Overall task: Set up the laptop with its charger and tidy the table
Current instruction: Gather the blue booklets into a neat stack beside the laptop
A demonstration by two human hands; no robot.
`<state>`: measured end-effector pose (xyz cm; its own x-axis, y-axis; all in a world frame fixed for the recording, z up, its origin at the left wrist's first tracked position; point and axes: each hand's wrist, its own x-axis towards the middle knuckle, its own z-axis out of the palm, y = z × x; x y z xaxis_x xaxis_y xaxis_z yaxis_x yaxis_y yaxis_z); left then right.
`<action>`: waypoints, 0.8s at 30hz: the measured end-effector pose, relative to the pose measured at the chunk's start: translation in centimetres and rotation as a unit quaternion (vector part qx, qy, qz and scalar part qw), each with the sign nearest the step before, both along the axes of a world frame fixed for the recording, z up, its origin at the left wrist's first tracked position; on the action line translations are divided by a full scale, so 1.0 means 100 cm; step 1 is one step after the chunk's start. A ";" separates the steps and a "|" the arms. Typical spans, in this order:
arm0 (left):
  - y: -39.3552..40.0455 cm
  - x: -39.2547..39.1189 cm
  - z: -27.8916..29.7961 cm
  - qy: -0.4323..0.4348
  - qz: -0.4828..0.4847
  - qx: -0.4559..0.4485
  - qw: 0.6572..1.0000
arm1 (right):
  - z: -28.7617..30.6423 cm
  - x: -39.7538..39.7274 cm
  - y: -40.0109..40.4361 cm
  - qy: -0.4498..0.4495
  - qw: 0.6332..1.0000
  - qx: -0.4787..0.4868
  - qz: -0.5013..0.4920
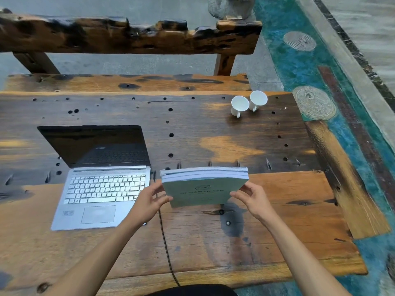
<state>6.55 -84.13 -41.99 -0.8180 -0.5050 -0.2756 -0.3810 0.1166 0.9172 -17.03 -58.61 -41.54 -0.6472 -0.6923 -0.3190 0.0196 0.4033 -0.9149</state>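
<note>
- Table (213, 242) is dark worn wood with many holes, on a blue-green painted floor (310, 67); bench (128, 35) stands behind its far edge.
- Left hand (147, 202) and right hand (253, 201) pinch the green booklets (203, 189), lifted near the middle.
- Open laptop (100, 189) lies left, cable (168, 253) beside; two cups (249, 104) at far right corner.

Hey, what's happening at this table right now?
A person holds a stack of green-covered booklets in both hands, left hand and right hand on either side, tilted up off the wooden table. To the left an open silver laptop sits with its screen dark, and a black cable runs from its right side toward the person. Two white cups stand at the far right.
</note>
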 end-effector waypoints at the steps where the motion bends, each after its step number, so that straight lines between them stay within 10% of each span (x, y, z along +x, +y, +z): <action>1: 0.000 -0.001 -0.002 0.004 0.004 0.011 1.000 | 0.000 -0.001 -0.002 0.003 1.000 0.003 0.004; 24: 0.002 -0.056 -0.070 -0.145 0.193 0.253 0.937 | -0.073 -0.026 -0.035 -0.194 0.961 0.148 -0.131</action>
